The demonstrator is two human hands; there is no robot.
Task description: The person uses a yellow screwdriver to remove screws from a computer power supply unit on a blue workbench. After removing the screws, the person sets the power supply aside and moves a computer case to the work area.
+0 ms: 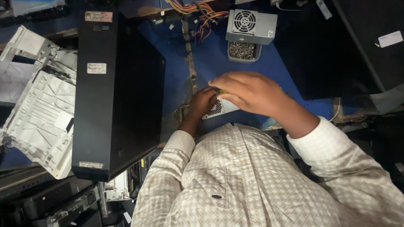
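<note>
From the head camera, the left hand (202, 102) grips the side of a small grey metal box (221, 107) on the blue table (219, 59), while the right hand (248, 91) lies curled on top of it, beside a big black computer case (118, 92).

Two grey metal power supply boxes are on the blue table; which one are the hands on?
The near one, mostly hidden under both hands. The other box, with the round fan grille, sits untouched farther away.

Both arms reach forward; the left hand (203, 102) curls low, the right hand (248, 92) arches over it, fingers bent.
</note>
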